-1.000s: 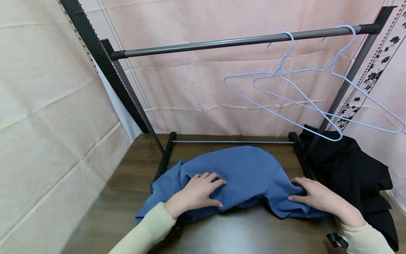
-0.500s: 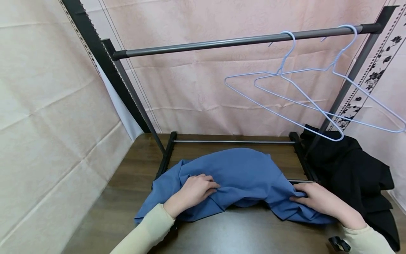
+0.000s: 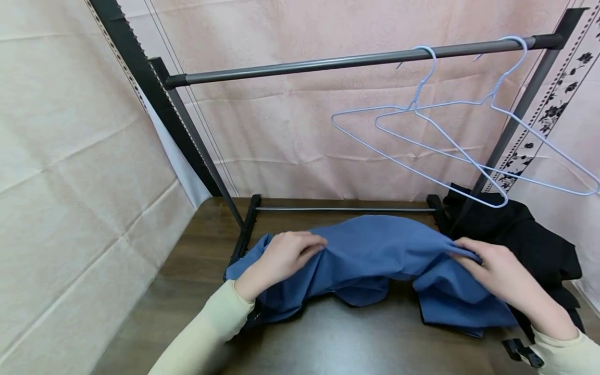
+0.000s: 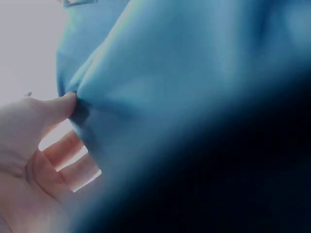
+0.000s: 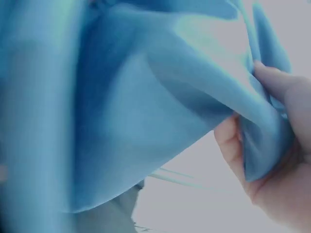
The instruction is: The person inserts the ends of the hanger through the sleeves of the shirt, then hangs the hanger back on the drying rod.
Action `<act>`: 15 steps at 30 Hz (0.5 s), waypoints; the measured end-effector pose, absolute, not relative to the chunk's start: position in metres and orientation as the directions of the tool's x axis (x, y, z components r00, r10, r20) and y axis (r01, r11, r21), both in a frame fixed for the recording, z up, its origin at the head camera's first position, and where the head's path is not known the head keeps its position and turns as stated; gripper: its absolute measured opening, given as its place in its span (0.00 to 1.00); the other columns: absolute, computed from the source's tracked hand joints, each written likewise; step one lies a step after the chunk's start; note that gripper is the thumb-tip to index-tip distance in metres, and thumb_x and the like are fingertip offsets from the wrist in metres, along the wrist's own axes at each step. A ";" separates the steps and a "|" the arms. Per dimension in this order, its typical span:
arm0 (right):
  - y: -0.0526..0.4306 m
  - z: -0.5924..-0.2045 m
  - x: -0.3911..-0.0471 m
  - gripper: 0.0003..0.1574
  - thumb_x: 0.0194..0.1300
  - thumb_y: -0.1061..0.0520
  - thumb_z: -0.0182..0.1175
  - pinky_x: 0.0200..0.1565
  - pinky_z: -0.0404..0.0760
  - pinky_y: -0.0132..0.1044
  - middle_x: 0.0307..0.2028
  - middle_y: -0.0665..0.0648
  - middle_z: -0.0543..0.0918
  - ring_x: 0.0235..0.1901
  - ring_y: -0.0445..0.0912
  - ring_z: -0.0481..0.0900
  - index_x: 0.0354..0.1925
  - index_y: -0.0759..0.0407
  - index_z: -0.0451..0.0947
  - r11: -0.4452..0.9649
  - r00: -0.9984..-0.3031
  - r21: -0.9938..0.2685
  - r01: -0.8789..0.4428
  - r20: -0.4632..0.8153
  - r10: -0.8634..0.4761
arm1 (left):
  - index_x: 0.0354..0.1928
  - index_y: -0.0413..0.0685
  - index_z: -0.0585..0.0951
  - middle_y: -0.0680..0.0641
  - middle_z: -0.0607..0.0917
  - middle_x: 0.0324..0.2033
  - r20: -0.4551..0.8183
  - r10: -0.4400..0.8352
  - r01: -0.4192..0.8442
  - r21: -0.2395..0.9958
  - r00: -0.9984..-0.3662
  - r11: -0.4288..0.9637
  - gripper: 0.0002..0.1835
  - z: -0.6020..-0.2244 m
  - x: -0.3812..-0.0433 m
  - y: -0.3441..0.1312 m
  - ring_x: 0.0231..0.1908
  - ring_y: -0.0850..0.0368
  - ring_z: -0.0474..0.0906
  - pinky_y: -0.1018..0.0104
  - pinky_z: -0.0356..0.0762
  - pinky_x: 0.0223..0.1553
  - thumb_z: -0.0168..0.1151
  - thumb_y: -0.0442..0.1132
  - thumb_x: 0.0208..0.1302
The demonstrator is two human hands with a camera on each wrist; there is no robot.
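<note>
A crumpled blue garment (image 3: 375, 245) lies in an arch over the front of the rack's base, its exact kind not clear from the folds. My left hand (image 3: 283, 258) pinches its upper edge left of the middle; in the left wrist view the thumb (image 4: 62, 106) presses the fabric (image 4: 146, 73). On the other side my right hand (image 3: 508, 268) grips a gathered fold, raised a little. The right wrist view shows cloth (image 5: 141, 107) bunched between thumb and fingers of that hand (image 5: 286, 141). Part of the left fingers is hidden by the garment.
Above stands a dark metal clothes rack, its rail (image 3: 300, 66) bearing two light-blue wire hangers (image 3: 417, 99) toward the right. Black clothing (image 3: 525, 250) is heaped on the wooden table (image 3: 178, 291) at the right. Pale cloth walls (image 3: 84, 156) enclose the space.
Both hands have moved up and apart, lifting the garment's edge. The left hand has gone from spread fingers to a pinch. The right end of the cloth has shifted right. The hangers hang as before.
</note>
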State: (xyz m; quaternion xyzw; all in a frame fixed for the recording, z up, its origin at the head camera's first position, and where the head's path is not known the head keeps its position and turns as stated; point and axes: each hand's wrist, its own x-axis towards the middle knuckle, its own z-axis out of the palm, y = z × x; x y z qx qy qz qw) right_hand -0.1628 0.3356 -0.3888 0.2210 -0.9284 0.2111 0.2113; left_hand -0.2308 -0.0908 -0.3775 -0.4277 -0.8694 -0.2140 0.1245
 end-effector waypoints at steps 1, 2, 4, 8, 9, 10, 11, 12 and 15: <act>0.334 -0.383 -0.162 0.17 0.60 0.71 0.68 0.23 0.65 0.29 0.25 0.43 0.79 0.20 0.30 0.65 0.43 0.53 0.82 0.814 -0.796 -0.289 -0.503 0.522 -0.306 | 0.51 0.53 0.87 0.54 0.89 0.44 0.417 0.677 0.795 0.293 -0.606 0.531 0.10 -0.369 -0.231 -0.090 0.36 0.64 0.84 0.68 0.79 0.34 0.60 0.40 0.74; 0.333 -0.377 -0.161 0.17 0.60 0.71 0.68 0.22 0.63 0.28 0.24 0.43 0.77 0.18 0.30 0.64 0.43 0.54 0.82 0.815 -0.781 -0.286 -0.505 0.553 -0.290 | 0.52 0.53 0.87 0.55 0.89 0.45 0.433 0.665 0.794 0.318 -0.608 0.519 0.10 -0.361 -0.232 -0.089 0.37 0.65 0.84 0.68 0.79 0.35 0.60 0.40 0.74; 0.329 -0.365 -0.160 0.17 0.61 0.72 0.67 0.20 0.59 0.27 0.20 0.44 0.73 0.15 0.31 0.60 0.45 0.55 0.81 0.812 -0.751 -0.292 -0.506 0.612 -0.248 | 0.52 0.55 0.87 0.56 0.88 0.46 0.459 0.638 0.786 0.391 -0.618 0.479 0.11 -0.346 -0.233 -0.086 0.37 0.67 0.83 0.67 0.79 0.37 0.60 0.39 0.75; 0.318 -0.344 -0.157 0.16 0.59 0.72 0.67 0.24 0.59 0.27 0.23 0.40 0.75 0.16 0.31 0.60 0.45 0.58 0.83 0.811 -0.701 -0.347 -0.470 0.706 -0.104 | 0.53 0.57 0.86 0.60 0.87 0.42 0.511 0.576 0.761 0.531 -0.638 0.372 0.11 -0.320 -0.233 -0.080 0.28 0.67 0.77 0.68 0.75 0.31 0.58 0.40 0.76; 0.315 -0.340 -0.157 0.15 0.59 0.71 0.67 0.25 0.60 0.26 0.24 0.36 0.76 0.17 0.30 0.62 0.44 0.59 0.84 0.805 -0.689 -0.375 -0.459 0.722 -0.057 | 0.53 0.57 0.86 0.60 0.87 0.42 0.524 0.563 0.758 0.555 -0.639 0.343 0.11 -0.314 -0.232 -0.078 0.27 0.66 0.76 0.67 0.74 0.30 0.57 0.41 0.76; 0.312 -0.336 -0.156 0.14 0.60 0.71 0.67 0.27 0.60 0.26 0.25 0.32 0.75 0.18 0.29 0.62 0.44 0.60 0.84 0.800 -0.676 -0.398 -0.448 0.737 -0.012 | 0.53 0.58 0.86 0.61 0.87 0.41 0.533 0.553 0.753 0.575 -0.641 0.319 0.11 -0.309 -0.231 -0.075 0.26 0.65 0.75 0.67 0.73 0.29 0.57 0.41 0.77; 0.308 -0.333 -0.156 0.13 0.60 0.70 0.67 0.27 0.59 0.27 0.24 0.30 0.74 0.18 0.28 0.62 0.44 0.61 0.85 0.792 -0.661 -0.423 -0.440 0.750 0.033 | 0.54 0.58 0.86 0.61 0.87 0.41 0.540 0.546 0.750 0.591 -0.641 0.296 0.12 -0.305 -0.230 -0.073 0.25 0.64 0.75 0.66 0.72 0.28 0.57 0.42 0.77; 0.305 -0.330 -0.155 0.12 0.62 0.69 0.67 0.28 0.60 0.26 0.25 0.26 0.73 0.19 0.28 0.62 0.44 0.62 0.85 0.781 -0.645 -0.450 -0.434 0.760 0.079 | 0.54 0.58 0.85 0.61 0.87 0.41 0.546 0.545 0.750 0.604 -0.636 0.270 0.12 -0.301 -0.229 -0.070 0.25 0.63 0.76 0.66 0.73 0.29 0.56 0.43 0.77; 0.295 -0.319 -0.154 0.10 0.66 0.68 0.64 0.30 0.60 0.24 0.28 0.22 0.73 0.22 0.26 0.63 0.46 0.66 0.85 0.744 -0.589 -0.515 -0.426 0.782 0.203 | 0.55 0.57 0.85 0.60 0.87 0.40 0.568 0.550 0.759 0.617 -0.612 0.208 0.12 -0.289 -0.225 -0.063 0.25 0.63 0.76 0.66 0.72 0.28 0.56 0.42 0.77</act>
